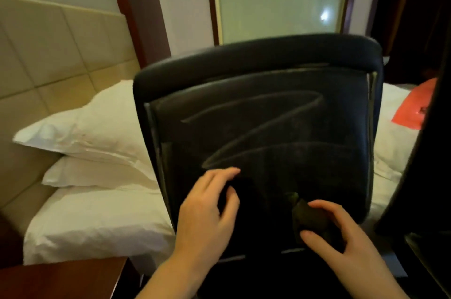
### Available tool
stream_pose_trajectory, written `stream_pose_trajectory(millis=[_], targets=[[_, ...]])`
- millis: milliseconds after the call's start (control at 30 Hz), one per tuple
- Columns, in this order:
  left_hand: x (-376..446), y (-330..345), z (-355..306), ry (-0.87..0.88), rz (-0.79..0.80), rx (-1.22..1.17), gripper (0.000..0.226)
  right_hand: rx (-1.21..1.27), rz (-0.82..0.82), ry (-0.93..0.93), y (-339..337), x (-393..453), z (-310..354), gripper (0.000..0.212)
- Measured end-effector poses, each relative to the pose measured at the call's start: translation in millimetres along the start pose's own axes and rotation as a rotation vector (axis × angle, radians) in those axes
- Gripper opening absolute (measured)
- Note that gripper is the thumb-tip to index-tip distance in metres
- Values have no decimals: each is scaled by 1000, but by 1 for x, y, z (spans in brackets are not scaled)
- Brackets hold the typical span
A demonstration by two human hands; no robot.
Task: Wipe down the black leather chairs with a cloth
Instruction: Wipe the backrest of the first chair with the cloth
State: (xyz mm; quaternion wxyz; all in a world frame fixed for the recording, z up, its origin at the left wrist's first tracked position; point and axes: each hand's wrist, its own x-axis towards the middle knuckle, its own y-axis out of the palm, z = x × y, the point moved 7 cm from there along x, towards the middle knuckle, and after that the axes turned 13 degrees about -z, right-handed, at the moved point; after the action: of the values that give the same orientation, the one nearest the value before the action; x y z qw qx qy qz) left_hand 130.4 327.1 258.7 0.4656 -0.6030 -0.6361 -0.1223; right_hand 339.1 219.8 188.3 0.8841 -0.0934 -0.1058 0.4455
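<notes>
A black leather chair (268, 108) fills the middle of the view, its backrest facing me with pale zigzag streaks across the dusty panel. My right hand (341, 235) grips a small dark folded cloth (310, 219) against the lower part of the backrest. My left hand (207, 210) lies on the backrest to the left of the cloth, fingers spread and slightly bent, holding nothing. The chair's seat and base are hidden below.
A bed with white pillows (80, 132) and a padded beige headboard (48, 49) stands behind and left of the chair. A red-orange item (412, 108) lies on the bed at right. A dark chair edge (424, 176) rises on the right. A wooden surface (68, 279) sits at lower left.
</notes>
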Motion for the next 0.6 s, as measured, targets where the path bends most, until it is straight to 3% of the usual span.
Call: stream_pose_trajectory(millis=[200,467,600], targets=[[96,-53,-4,208,-212,59,35,60,-26,-212,22,23,86,46],[180,-69,36,65,-267,295,56,-8,-17,-451,57,47,171,48],[184,-67,56,41,-210,303,58,-164,-107,-704,74,61,210,50]])
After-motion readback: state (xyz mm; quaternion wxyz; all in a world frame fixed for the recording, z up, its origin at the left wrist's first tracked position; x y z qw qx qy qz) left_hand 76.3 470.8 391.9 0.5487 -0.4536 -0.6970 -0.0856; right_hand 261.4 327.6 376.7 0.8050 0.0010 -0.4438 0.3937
